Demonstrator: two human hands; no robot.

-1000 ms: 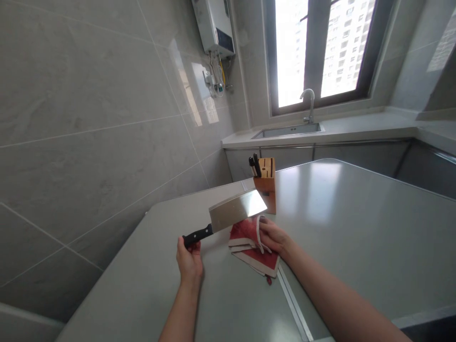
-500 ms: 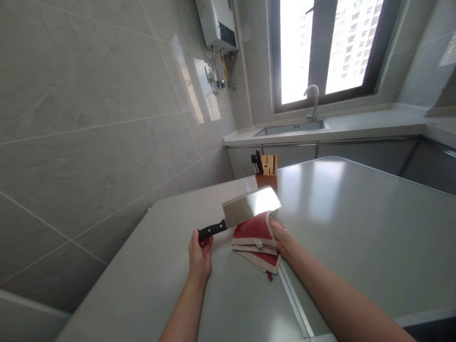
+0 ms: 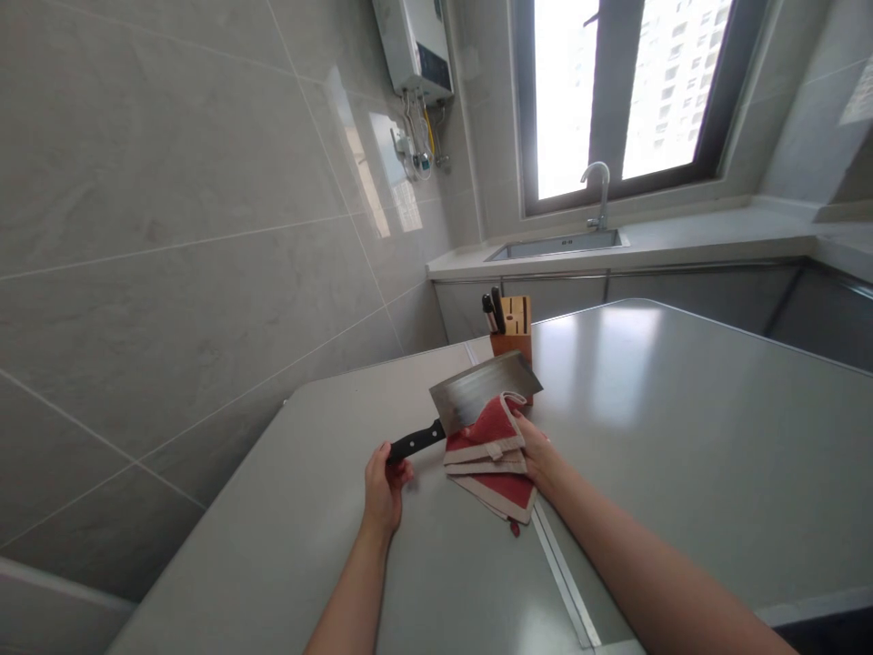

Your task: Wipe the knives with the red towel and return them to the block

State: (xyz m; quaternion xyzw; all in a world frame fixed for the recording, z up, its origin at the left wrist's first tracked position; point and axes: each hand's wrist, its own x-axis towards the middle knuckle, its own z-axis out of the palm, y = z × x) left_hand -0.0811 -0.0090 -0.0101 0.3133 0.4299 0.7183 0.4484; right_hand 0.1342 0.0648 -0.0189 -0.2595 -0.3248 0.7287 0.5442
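My left hand [image 3: 385, 482] is closed round the end of the black handle of a cleaver [image 3: 477, 391]. The broad steel blade points up and to the right, above the table. A folded red cloth with pale edging [image 3: 495, 455] covers the lower edge of the blade. My right hand [image 3: 536, 446] grips the cloth from its right side; most of those fingers are hidden behind it. Just beyond the blade stands a wooden knife block [image 3: 513, 343] with black-handled tools in its left slots, partly covered by the cleaver.
The pale table [image 3: 641, 455] has a metal seam strip [image 3: 563, 573] running across it. Beyond lie a counter with a sink [image 3: 556, 246], a faucet [image 3: 600, 196] and a window. A water heater [image 3: 416, 50] hangs on the tiled wall at left.
The cleaver and my left hand have shifted slightly right, and the blade has tilted so its shine is gone. The cloth's upper part now folds further over the blade.
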